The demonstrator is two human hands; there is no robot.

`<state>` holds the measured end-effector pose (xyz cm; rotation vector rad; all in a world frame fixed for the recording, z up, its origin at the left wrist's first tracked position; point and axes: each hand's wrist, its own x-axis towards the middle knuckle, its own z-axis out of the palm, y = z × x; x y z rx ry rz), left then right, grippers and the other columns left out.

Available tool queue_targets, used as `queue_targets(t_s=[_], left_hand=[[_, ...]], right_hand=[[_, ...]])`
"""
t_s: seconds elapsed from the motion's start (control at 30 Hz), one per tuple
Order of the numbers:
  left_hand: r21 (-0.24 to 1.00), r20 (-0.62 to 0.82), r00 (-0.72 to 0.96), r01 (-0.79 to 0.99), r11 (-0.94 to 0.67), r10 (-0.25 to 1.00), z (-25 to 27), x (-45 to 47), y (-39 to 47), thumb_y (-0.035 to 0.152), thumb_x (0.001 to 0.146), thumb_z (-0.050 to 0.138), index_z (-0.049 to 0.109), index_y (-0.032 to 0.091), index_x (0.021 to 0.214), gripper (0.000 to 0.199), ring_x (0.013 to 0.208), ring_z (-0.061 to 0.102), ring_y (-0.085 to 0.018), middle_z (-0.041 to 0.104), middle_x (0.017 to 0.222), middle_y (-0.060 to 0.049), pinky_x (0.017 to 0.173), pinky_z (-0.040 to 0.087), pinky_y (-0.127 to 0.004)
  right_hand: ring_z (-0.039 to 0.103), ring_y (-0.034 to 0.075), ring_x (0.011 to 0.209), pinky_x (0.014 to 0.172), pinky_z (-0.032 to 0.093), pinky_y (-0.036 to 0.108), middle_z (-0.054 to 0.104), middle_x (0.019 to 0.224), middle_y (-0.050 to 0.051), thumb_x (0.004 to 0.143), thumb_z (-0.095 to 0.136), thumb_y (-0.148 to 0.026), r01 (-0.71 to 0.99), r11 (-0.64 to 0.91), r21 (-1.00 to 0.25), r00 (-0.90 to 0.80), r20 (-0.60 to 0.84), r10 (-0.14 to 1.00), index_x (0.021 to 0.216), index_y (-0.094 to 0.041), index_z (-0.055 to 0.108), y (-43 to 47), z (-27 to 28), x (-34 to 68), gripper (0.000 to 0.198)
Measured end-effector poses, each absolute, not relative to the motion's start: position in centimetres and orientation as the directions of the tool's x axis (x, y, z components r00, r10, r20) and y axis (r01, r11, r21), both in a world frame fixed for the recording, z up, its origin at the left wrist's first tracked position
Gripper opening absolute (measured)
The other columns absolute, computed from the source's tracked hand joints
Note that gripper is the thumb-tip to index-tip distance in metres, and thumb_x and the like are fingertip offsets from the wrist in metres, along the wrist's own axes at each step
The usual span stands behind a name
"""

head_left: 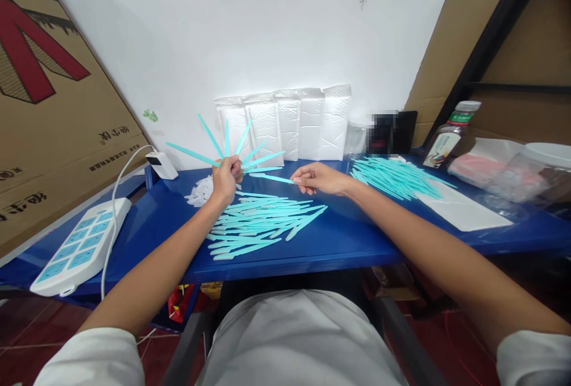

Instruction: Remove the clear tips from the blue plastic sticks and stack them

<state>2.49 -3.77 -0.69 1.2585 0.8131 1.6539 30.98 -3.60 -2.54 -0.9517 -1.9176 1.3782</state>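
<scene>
My left hand [226, 179] is closed around the ends of several slim teal eyebrow razors [209, 134], which spread out like a fan above and beside the fist. To its right, my right hand [317, 178] pinches one teal razor [273, 178] by its end; the razor points left toward the fan. Below both hands lies a loose pile of teal razors [263, 222] with pale covered ends. Small whitish translucent pieces, probably blade covers [200, 191], are heaped beside my left hand. A second teal pile [392, 178] lies beyond my right forearm.
White padded envelopes [288, 127] lean on the wall behind the blue table [339, 249]. A power strip [80, 249] and white adapter [162, 164] are at left. On the right stand a bottle [451, 136], a clear jar [355, 136] and a bag of pinkish items [495, 172].
</scene>
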Motion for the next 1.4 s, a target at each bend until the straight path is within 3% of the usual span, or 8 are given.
queue_targets(t_s=[0.3,0.53,0.87,1.17,1.4], left_hand=[[0.893,0.432,-0.141,-0.071,-0.445,0.891,-1.8,3.2,-3.6,0.033,0.088,0.062,0.033,0.020,0.049,0.051,0.044,0.023,-0.008,0.025,0.049,0.004,0.043,0.019,-0.022],[0.814,0.568,-0.100,0.214,-0.540,0.817,-2.3,3.1,-3.8,0.034,0.092,0.056,0.038,0.021,0.048,0.050,0.051,0.035,-0.011,0.032,0.048,0.002,0.054,0.033,-0.024],[0.870,0.492,-0.157,0.105,-0.481,0.856,-2.4,3.3,-3.5,0.056,0.087,0.067,0.043,0.022,0.052,0.055,0.050,0.036,-0.012,0.033,0.047,0.003,0.050,0.033,-0.025],[0.804,0.574,-0.106,0.258,-0.535,0.812,-2.7,3.1,-3.8,0.061,0.094,0.062,0.044,0.022,0.053,0.060,0.048,0.039,-0.012,0.037,0.047,0.002,0.051,0.032,-0.029],[0.685,0.672,0.024,0.360,-0.633,0.740,-2.5,3.1,-4.0,0.066,0.101,0.054,0.035,0.022,0.055,0.067,0.050,0.033,-0.012,0.032,0.050,0.003,0.052,0.026,-0.029]], right_hand=[[0.059,0.010,0.062,0.055,0.043,0.023,0.072,0.076,0.002,0.085,0.082,-0.057,0.199,0.265,-0.944,-0.586,0.103,0.804,0.107,-0.015,0.074,-4.2,-1.7,30.9,0.048],[0.058,0.010,0.060,0.053,0.041,0.023,0.072,0.075,0.003,0.085,0.080,-0.061,0.180,0.317,-0.931,-0.569,0.164,0.806,0.102,-0.014,0.075,-4.6,-1.3,30.6,0.051],[0.059,0.012,0.060,0.052,0.042,0.024,0.072,0.075,0.004,0.086,0.078,-0.064,0.172,0.434,-0.884,-0.498,0.302,0.813,0.101,-0.015,0.074,-5.1,-0.6,30.2,0.051],[0.057,0.012,0.058,0.055,0.044,0.026,0.069,0.072,0.003,0.088,0.074,-0.064,0.175,0.492,-0.853,-0.476,0.364,0.801,0.094,-0.015,0.071,-5.5,-1.1,29.4,0.049],[0.060,0.014,0.064,0.063,0.049,0.028,0.067,0.074,0.003,0.094,0.067,-0.061,0.227,0.557,-0.799,-0.446,0.423,0.789,0.093,-0.017,0.070,-5.3,-1.8,29.3,0.045]])
